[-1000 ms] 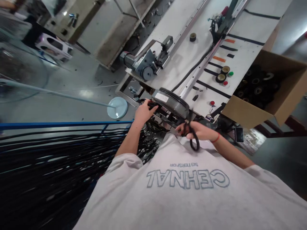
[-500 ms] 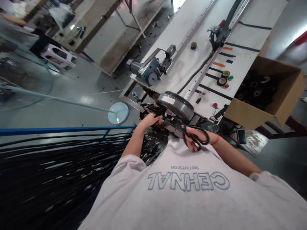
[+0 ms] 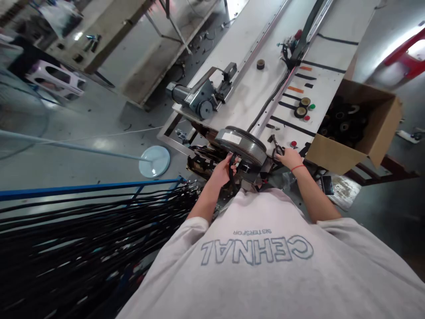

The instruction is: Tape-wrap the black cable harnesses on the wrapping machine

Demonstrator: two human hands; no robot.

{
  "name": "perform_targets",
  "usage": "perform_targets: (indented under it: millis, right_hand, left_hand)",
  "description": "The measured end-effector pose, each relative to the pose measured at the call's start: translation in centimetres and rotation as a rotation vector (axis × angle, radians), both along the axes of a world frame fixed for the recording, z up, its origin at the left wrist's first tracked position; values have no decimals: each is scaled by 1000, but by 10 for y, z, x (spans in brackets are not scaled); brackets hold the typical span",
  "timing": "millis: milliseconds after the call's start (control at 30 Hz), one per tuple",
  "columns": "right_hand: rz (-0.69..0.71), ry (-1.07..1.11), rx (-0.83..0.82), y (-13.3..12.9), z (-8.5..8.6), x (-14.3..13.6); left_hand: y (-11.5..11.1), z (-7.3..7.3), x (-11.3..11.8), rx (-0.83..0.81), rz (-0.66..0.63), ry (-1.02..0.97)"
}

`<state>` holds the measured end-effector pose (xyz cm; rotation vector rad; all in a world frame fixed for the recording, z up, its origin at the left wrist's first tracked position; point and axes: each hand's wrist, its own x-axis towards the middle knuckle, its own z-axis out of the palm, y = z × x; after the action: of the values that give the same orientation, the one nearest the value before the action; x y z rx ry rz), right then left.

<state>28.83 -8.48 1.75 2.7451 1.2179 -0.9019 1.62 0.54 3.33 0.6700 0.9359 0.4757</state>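
My left hand is closed around a black cable-like strand, just below the round metal drum at the end of the machine table. The strand hangs down from the fingers toward my shirt. To the right of the drum, my right hand has its fingers on a pair of black-handled scissors at the table's near edge. Their blades point away from me over the white tabletop. The fingertips of the right hand are partly hidden by the handles.
On the white table are tape rolls, a motor unit and a red button. A cardboard box of black rolls stands at the right. Many black cables hang over a blue rack at the left.
My right hand has moved forward with the scissors, from in front of my chest to the table edge. My left hand has moved right and now holds up the black strand by the drum.
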Motion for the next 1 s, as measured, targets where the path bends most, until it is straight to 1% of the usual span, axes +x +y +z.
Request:
perform_targets:
  millis: [33,67,133,167,200,267,333,367,433,500,600,667,700,800,900,933,1000]
  right_hand:
    - [19,-8,33,9,-1,5]
    - [27,-26,84,18,-1,12]
    - [-3,-98,193,37,-2,36]
    - [-44,-145,231,46,-4,53]
    - [-91,-191,253,55,-6,73]
    - [-152,-260,271,71,-13,114]
    - [-167,-280,261,83,-22,149]
    - [-169,-274,243,87,-26,162]
    - [-181,-249,192,93,-33,177]
    - [-194,-224,154,94,-37,181]
    - [-197,-197,148,91,-38,177]
    - [-194,-194,156,88,-38,173]
    - [-192,-197,162,87,-39,172]
    - [-193,-199,168,85,-39,169]
    - [-193,-184,154,85,-37,168]
    - [-192,-183,149,85,-36,168]
    - [-195,-184,142,85,-35,167]
  left_hand:
    - [6,1,3,79,-121,64]
    - [10,3,6,192,-251,158]
    - [12,7,13,481,-475,438]
    - [12,8,16,629,-543,596]
    - [10,10,18,766,-572,747]
    - [4,11,21,1005,-546,969]
    - [0,10,21,1194,-508,1073]
    - [-2,9,20,1258,-495,1098]
    - [-3,5,16,1299,-456,1106]
    - [-4,0,11,1253,-381,1062]
    - [-9,-5,3,1117,-273,918]
    - [-18,-7,-3,985,-247,845]
    - [-23,-8,-6,908,-259,824]
    - [-40,-9,-19,663,-386,763]
    - [-49,-7,-42,391,-550,647]
    - [-49,-6,-51,297,-622,603]
    - [-48,-2,-71,137,-814,525]
